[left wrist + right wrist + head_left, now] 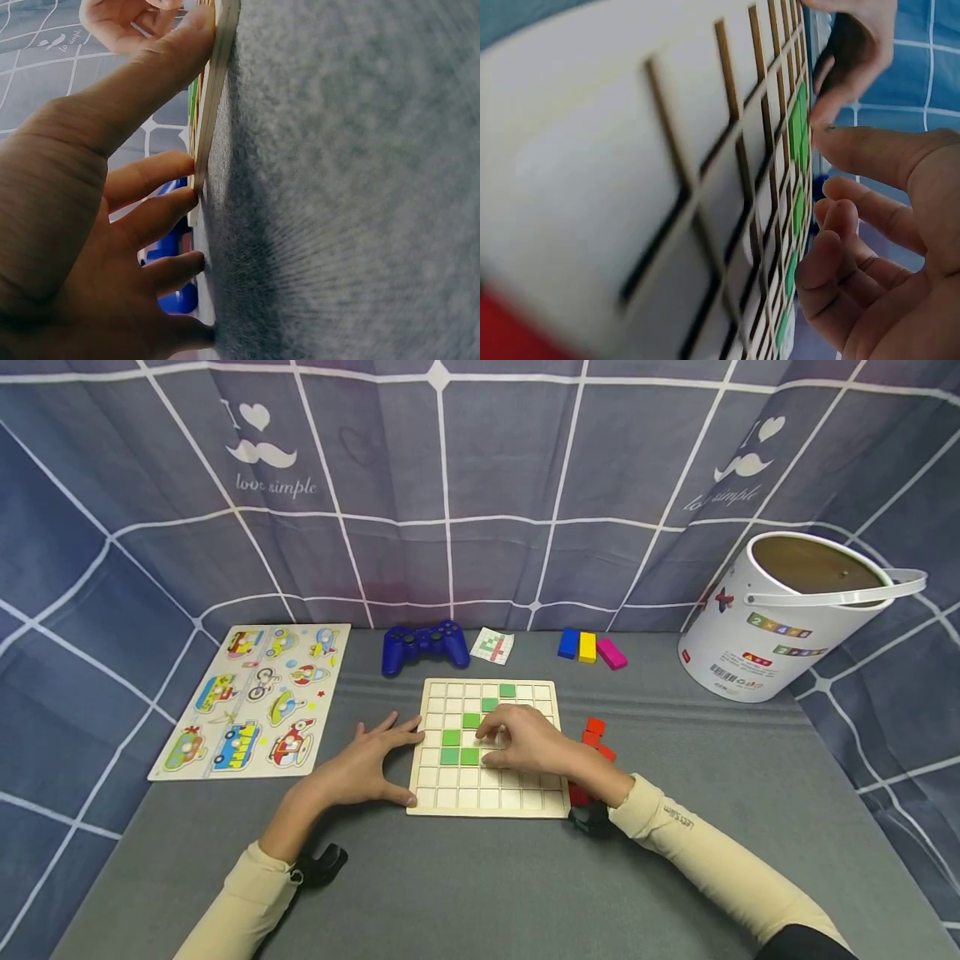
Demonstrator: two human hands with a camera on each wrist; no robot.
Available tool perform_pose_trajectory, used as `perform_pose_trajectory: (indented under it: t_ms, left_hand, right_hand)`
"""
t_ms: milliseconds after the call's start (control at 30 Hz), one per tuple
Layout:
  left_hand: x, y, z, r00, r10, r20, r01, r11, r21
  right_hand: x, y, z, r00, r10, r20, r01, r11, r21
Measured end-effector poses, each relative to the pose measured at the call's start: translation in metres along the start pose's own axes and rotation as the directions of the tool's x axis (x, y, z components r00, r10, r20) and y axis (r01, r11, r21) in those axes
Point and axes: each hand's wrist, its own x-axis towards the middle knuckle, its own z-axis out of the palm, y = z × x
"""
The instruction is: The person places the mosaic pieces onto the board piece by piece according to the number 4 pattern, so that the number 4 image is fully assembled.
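A pale wooden grid board [492,785] lies on the table, with several green square tiles [451,738] set in its cells. At the board's left side, my left hand [363,764] has its fingers spread; the thumb touches the near left corner and fingertips touch the left edge, also seen in the left wrist view. Over the middle of the board is my right hand [528,741], thumb and bent forefinger apart with nothing seen between them. Its thumb tip [832,139] is close beside the green tiles [800,124]. Several red blocks [595,727] lie right of the board, partly hidden by the right arm.
A picture puzzle board [251,702] lies to the left. Behind the grid board are a blue game controller [424,646], a small pattern card [492,646], and blue [568,643], yellow [587,647] and pink blocks [612,653]. A white bucket [772,635] stands back right.
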Motion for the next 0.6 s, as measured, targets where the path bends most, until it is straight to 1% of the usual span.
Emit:
perform_pose_trajectory:
  t_ms: [100,167,333,467,600]
  left_hand:
    - [0.0,0.001,0.0,1.0,-0.004,0.004,0.004,1.0,-0.001]
    - [0.001,0.002,0.0,1.0,-0.004,0.006,0.004,1.0,-0.001]
    - [0.003,0.003,0.001,1.0,0.0,0.004,0.0,1.0,0.002]
    - [0.003,0.003,0.0,1.0,-0.005,-0.002,0.005,1.0,-0.001]
    - [0.002,0.002,0.0,1.0,-0.006,-0.002,0.006,1.0,-0.003]
  right_hand:
    - [-0.012,0.01,-0.01,0.999,0.018,-0.026,-0.018,1.0,0.015]
    - [-0.022,0.017,-0.017,0.999,0.023,-0.029,-0.022,0.999,0.026]
    - [-0.053,0.029,-0.035,0.998,0.044,-0.041,-0.042,0.997,0.062]
    - [-0.079,0.04,-0.044,0.997,0.032,-0.07,-0.027,0.997,0.076]
    - [-0.1,0.052,-0.05,0.997,0.038,-0.065,-0.031,0.994,0.107]
